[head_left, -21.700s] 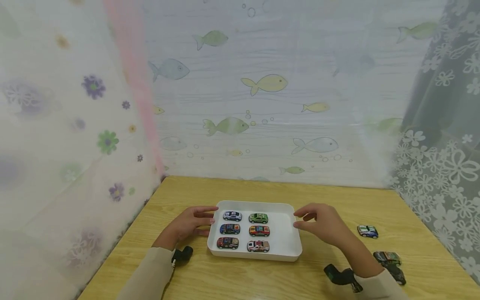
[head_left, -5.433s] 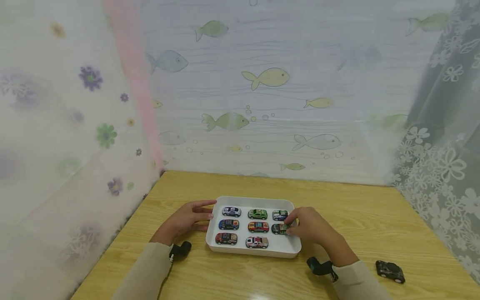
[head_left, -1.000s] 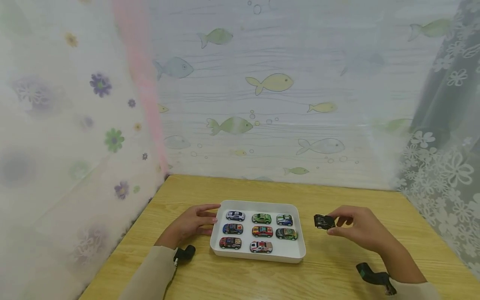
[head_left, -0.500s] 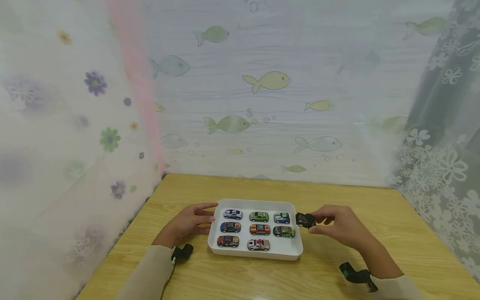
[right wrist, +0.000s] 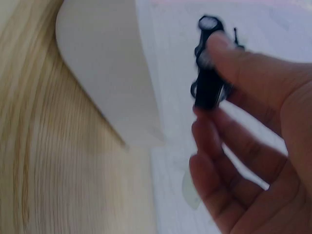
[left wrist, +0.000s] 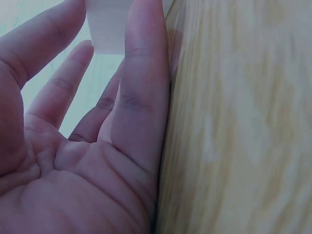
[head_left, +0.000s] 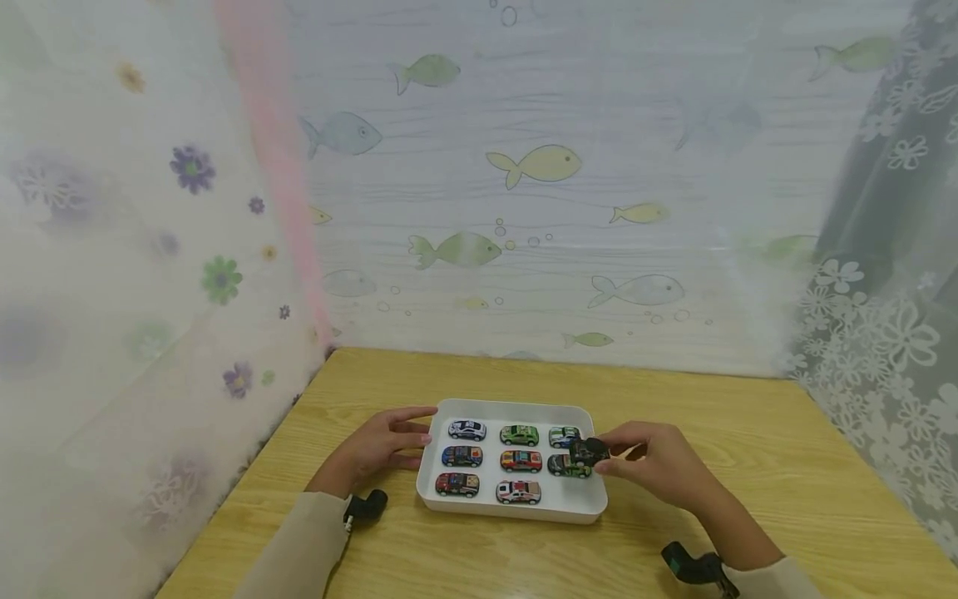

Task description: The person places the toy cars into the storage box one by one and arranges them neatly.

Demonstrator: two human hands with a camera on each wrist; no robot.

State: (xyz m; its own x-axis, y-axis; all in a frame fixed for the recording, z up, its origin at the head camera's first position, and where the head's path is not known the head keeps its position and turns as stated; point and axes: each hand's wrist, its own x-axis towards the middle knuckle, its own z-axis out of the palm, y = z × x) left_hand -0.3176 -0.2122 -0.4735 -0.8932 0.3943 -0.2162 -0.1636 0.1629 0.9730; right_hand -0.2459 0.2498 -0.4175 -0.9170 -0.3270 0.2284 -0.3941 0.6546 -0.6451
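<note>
My right hand pinches a black toy car between thumb and fingers, over the right part of a white tray. In the right wrist view the same black toy car hangs beside the tray wall. It overlaps a green-and-black toy car and a white, green and blue toy car in the head view. My left hand has its fingers extended at the tray's left wall; its lower edge lies along the table in the left wrist view.
Left in the tray stand a white car, a blue car and a dark red car. The middle column has a green car, a red-yellow car and a white-red car. The wooden table meets a fish-patterned curtain.
Over the last second my right hand has carried the black toy car leftward from beside the tray to above its right column. Earlier, two other cars came into that column. My left hand stays put.
</note>
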